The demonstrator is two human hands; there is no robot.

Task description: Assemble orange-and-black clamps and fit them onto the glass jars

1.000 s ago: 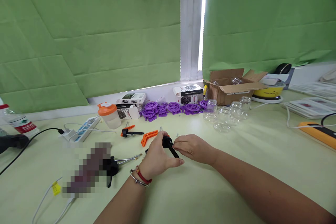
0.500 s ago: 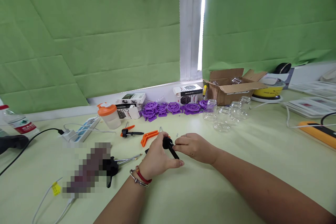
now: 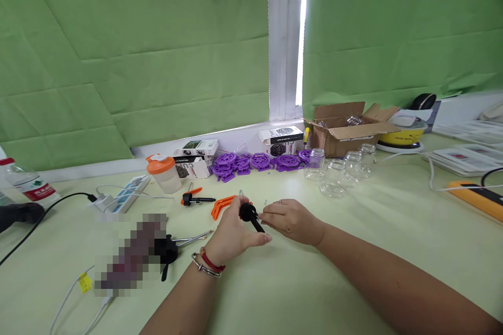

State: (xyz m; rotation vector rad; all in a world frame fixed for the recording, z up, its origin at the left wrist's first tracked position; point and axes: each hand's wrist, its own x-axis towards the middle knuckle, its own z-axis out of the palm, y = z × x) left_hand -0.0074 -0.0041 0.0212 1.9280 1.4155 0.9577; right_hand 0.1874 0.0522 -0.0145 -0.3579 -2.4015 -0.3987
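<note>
My left hand [image 3: 234,233] is closed around a black plastic part [image 3: 248,213] with a round head and a straight stem that points down toward my thumb. Fingers of my right hand [image 3: 293,221] are pinched together right beside its head; a tiny shiny bit shows at the fingertips, too small to name. Just behind my left hand lie orange plastic handles [image 3: 221,206], and left of them is a similar black part [image 3: 198,199] with a stem. Another orange piece [image 3: 192,194] lies behind that one. Small bits [image 3: 265,202] rest on the table beyond my right fingertips.
Purple plastic frames [image 3: 259,161] lie along the back by printed boxes [image 3: 281,138]. Clear jars [image 3: 336,178] stand before an open cardboard box [image 3: 346,138]. At left are an orange-lidded shaker [image 3: 163,174], a power strip [image 3: 133,193] and a black piece with metal rods [image 3: 168,249].
The black part in my left hand has tilted and shifted slightly left, and its stem looks shorter. My right fingertips have come a little away from the stem.
</note>
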